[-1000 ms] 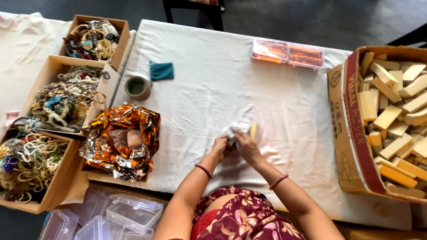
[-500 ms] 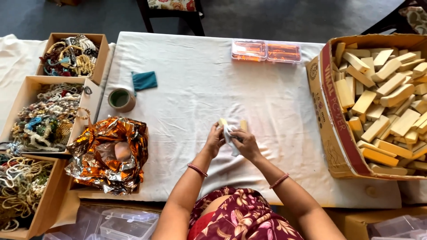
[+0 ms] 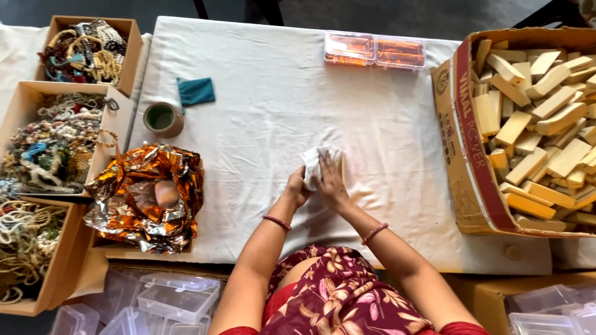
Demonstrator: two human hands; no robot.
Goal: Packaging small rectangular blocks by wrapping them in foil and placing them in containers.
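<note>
Right now both hands, left hand [image 3: 297, 187] and right hand [image 3: 330, 183], are clamped on a soft white cloth [image 3: 313, 162] wrapped round a stiff, light wooden block [image 3: 342, 169], mid-worktop [image 3: 261, 111]. Hold its long sides. More blocks sit in the box [image 3: 467, 149] at 3 o'clock.

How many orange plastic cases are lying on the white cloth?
2. Both lie side by side at the far edge of the white cloth: the left orange case and the right orange case. None appears hidden.

A craft packing workshop: boxes of beaded jewellery [image 3: 53, 149], a carton of wooden blocks [image 3: 540, 130], clear plastic cases [image 3: 174, 298].
</note>
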